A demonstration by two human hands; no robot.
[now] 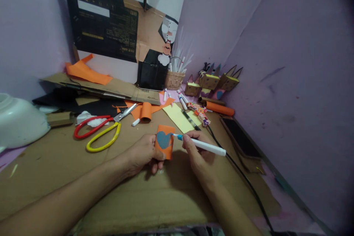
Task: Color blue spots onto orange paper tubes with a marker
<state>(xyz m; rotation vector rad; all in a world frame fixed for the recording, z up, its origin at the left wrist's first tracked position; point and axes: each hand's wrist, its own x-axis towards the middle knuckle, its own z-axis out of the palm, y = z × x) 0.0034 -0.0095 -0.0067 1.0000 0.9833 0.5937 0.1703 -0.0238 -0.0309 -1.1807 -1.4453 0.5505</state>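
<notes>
Between the thumb and fingers of my left hand (148,152) is a small orange paper piece (168,153) held upright, with a blue-grey heart (163,139) on its face. My right hand (197,149) grips a white marker (210,146) with a blue collar. The marker's tip meets the heart's upper right edge. Left of my hands lie scissors (105,129) with one red and one yellow handle, their blades apart. Just behind the orange piece is an orange paper roll (146,111), with a white cap (135,122) beside it.
Yellow paper (178,116), loose markers (182,100) and a patterned glue gun (203,114) with a black cable lie behind my right hand. A phone (240,136) is at the right. A white bowl (22,123) sits left; a basket of markers (175,80) stands behind.
</notes>
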